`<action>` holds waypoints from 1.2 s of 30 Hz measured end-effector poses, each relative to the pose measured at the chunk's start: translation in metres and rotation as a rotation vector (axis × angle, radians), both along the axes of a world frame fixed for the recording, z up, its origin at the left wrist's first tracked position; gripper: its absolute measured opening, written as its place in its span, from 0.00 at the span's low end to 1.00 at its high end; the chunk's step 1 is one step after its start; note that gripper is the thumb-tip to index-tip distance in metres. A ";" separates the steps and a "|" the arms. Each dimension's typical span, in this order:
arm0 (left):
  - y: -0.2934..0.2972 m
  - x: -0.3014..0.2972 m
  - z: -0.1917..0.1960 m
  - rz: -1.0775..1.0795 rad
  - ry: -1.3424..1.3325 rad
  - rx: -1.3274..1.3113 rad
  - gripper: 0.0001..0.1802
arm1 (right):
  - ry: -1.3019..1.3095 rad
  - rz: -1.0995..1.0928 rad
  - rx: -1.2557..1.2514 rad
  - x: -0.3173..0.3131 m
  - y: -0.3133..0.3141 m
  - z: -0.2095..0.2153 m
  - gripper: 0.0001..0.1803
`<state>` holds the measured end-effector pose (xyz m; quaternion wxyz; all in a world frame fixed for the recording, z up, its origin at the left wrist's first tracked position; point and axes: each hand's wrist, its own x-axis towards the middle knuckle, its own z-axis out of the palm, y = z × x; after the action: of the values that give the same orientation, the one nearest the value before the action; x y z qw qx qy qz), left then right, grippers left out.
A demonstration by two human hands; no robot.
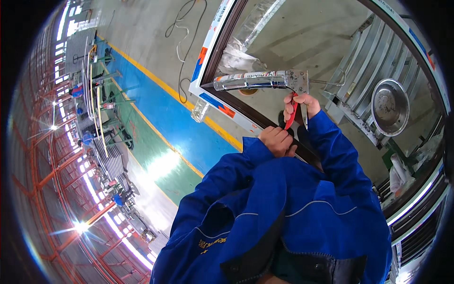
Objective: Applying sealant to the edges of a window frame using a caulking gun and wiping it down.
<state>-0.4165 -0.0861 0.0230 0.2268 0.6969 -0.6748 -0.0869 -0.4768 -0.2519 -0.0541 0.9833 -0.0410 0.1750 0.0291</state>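
A caulking gun (257, 80) with a cartridge in its silver barrel lies across the corner of a dark window frame (238, 110). Around its handle my right hand (305, 103) is closed, with the fingers by the red trigger (293, 113). The gun's barrel points left, and its thin rod sticks out to the right. My left hand (276, 140) is closed at the near bar of the frame, just below the trigger's end. Its curled fingertips are partly hidden, so what they hold, if anything, does not show.
Inside the frame's outline, a metal bowl (390, 107) rests by a slatted metal rack (364, 71). Crumpled plastic wrap (239, 57) lies beyond the gun. A cable (182, 52) trails over the floor. Blue and green walkways (156, 106) run at left, with distant people at workbenches.
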 end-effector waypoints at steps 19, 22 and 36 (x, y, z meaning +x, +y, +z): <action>-0.001 0.000 0.002 0.004 0.008 0.031 0.10 | 0.009 -0.006 -0.009 0.001 0.000 -0.003 0.16; -0.001 0.000 0.003 0.002 0.006 0.042 0.10 | 0.005 -0.007 -0.008 0.001 -0.001 -0.002 0.16; 0.001 0.000 -0.002 0.010 -0.015 -0.031 0.12 | -0.030 -0.008 -0.039 0.001 -0.004 0.007 0.14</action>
<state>-0.4169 -0.0855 0.0209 0.2329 0.6971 -0.6744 -0.0701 -0.4761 -0.2563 -0.0472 0.9850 -0.0597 0.1608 0.0211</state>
